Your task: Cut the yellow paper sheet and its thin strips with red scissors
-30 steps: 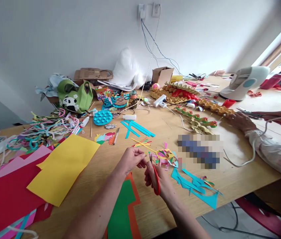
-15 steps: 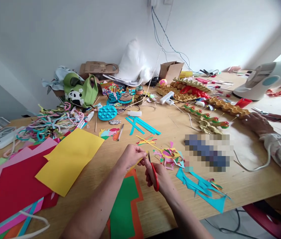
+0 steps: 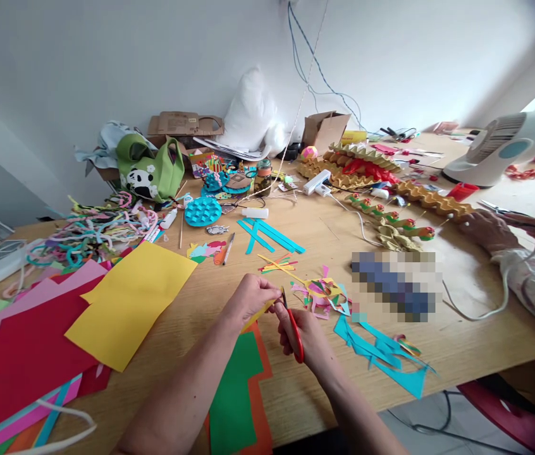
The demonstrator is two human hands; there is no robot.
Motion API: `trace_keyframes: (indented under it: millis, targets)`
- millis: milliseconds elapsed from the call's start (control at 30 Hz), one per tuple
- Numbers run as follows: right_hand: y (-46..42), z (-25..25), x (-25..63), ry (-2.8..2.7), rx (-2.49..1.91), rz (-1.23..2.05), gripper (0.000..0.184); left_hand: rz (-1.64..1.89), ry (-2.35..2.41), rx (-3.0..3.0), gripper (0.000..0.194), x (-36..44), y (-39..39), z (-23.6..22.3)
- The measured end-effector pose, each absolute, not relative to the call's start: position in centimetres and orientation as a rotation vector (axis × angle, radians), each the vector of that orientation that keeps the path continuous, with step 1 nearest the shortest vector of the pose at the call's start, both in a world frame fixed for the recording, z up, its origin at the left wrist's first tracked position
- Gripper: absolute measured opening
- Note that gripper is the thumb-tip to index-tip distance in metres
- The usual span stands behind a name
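My left hand [image 3: 254,297] pinches a small piece of yellow paper [image 3: 258,314], mostly hidden under the fingers. Red-handled scissors [image 3: 295,335] are gripped in my right hand [image 3: 306,332], their blades pointing up and away beside the left fingertips. Both hands nearly touch at the paper. Below them lies green paper [image 3: 236,392] on top of orange paper [image 3: 264,354]. Just beyond the right hand is a heap of colourful paper scraps [image 3: 322,294], and thin paper strips [image 3: 279,262] lie farther back.
Yellow sheets [image 3: 139,303] and red paper [image 3: 44,354] lie at left. Blue offcuts [image 3: 381,354] are at right, blue strips [image 3: 272,235] ahead. Another person's hand [image 3: 490,230] works at far right, near a white cable [image 3: 479,316]. A fan [image 3: 499,148] stands behind.
The view has shifted slightly. My hands stay close together at the yellow paper, with hardly any movement and the same grip on paper and scissors.
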State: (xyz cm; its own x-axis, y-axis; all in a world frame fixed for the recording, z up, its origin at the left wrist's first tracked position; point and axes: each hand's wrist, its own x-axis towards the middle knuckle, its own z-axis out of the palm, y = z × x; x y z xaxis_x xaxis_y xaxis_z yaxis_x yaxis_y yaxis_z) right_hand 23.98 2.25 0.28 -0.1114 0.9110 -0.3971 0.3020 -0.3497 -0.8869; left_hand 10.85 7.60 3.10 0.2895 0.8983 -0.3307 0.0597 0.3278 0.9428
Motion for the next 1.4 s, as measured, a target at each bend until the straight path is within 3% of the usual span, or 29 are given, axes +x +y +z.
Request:
trace_keyframes:
  millis: [1400]
  targets:
    - [1.1,1.0,24.3,-1.176,-1.639,1.560,0.048,0.685,1.092,1.054,0.009,11.6,7.3,3.2]
